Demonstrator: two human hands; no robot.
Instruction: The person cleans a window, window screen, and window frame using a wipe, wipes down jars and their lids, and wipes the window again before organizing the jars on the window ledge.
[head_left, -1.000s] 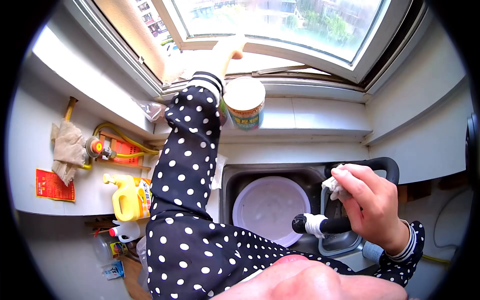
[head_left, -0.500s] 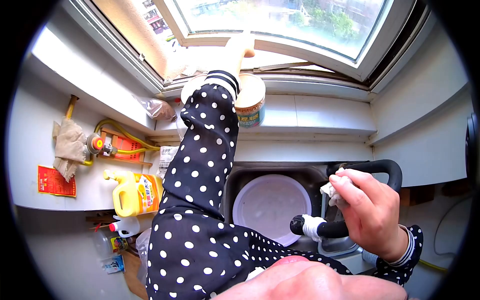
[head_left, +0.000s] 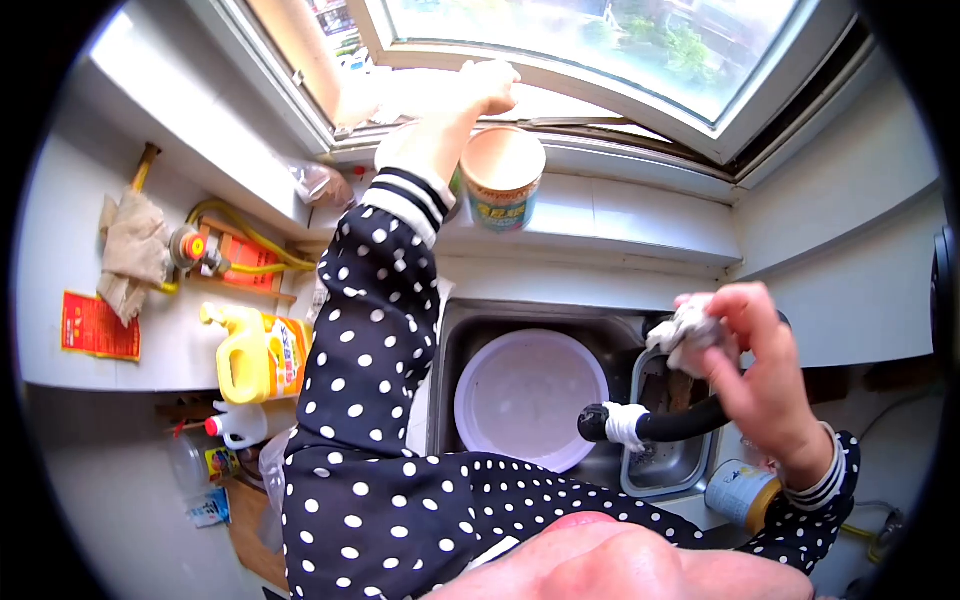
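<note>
My left hand [head_left: 488, 88] is stretched out to the open window frame [head_left: 560, 85], fingers bent closed at its lower rail; their tips are hard to see. Below that wrist a round tub with a printed label [head_left: 503, 195] stands on the sill, partly beside a second pale container [head_left: 397, 145] that my arm mostly covers. My right hand [head_left: 765, 370] is closed around a crumpled white cloth [head_left: 690, 335], held above the sink's right side. Just under it is the black faucet [head_left: 670, 425], with white wrapping [head_left: 626, 426] near its spout.
A pale round basin [head_left: 530, 400] sits in the metal sink [head_left: 445, 345]. A yellow jug [head_left: 265, 352] and a gas valve with yellow hose [head_left: 188, 245] are at left. At lower right lies a can [head_left: 742, 494]. The sill [head_left: 640, 215] runs under the window.
My view has shifted slightly. My left hand shows more curled at the window rail. My right hand has lifted the cloth a little and turned, uncovering more of the small sink and the can.
</note>
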